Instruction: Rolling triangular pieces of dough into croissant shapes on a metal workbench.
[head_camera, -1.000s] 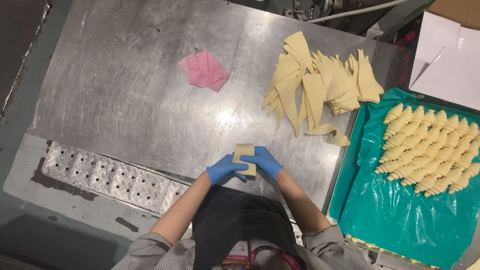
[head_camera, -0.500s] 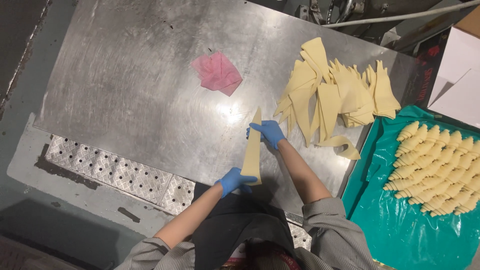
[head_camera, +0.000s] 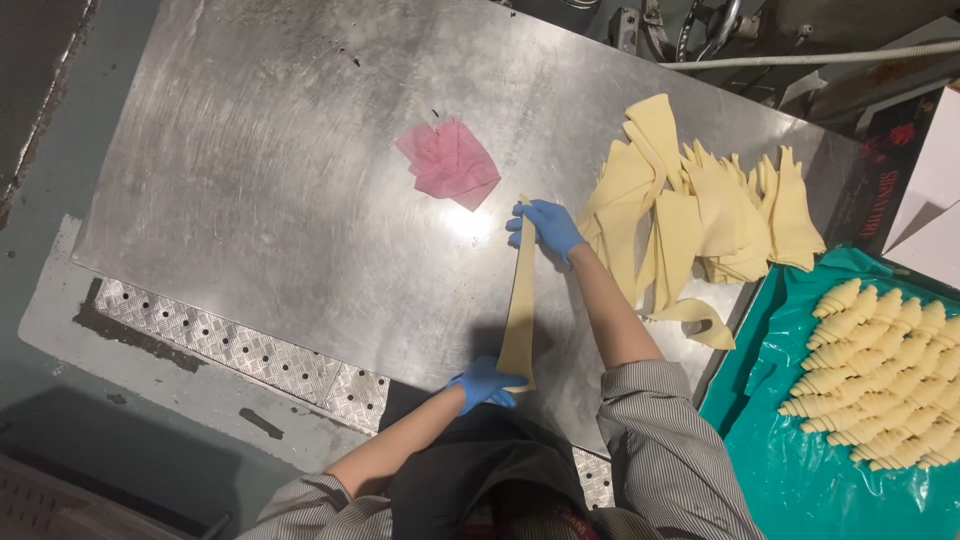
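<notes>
The steel worktable (head_camera: 300, 200) fills most of the view, and the widest bare stretch of it lies to the left of the two grips, running out to the table's left and near edges. A teal-lined tray (head_camera: 780, 470) sits off the table's right end, well to the right of the grips, with rows of rolled croissants (head_camera: 880, 380) on it. Between that tray and the far grip lies a heap of cut dough triangles (head_camera: 700, 210), close beside the right forearm. A crumpled pink cloth (head_camera: 450, 160) rests just left of the far grip, near but apart from it.

The dough strip (head_camera: 520, 300) is stretched lengthwise between the hands, its wide end near the body and its narrow tip away from it. The right hand (head_camera: 545, 225), in a blue glove, has its fingers closed around the narrow tip. The left hand (head_camera: 485, 382), also gloved in blue, pinches the wide end at the table's near edge.

To stretch such a piece well, it seems wise to pull evenly along its length, keep it straight and untwisted, and ease off before the thin middle tears. The near edge sits right under the lower grip, so any spare room is forward and to the left; the heap crowds the right side
</notes>
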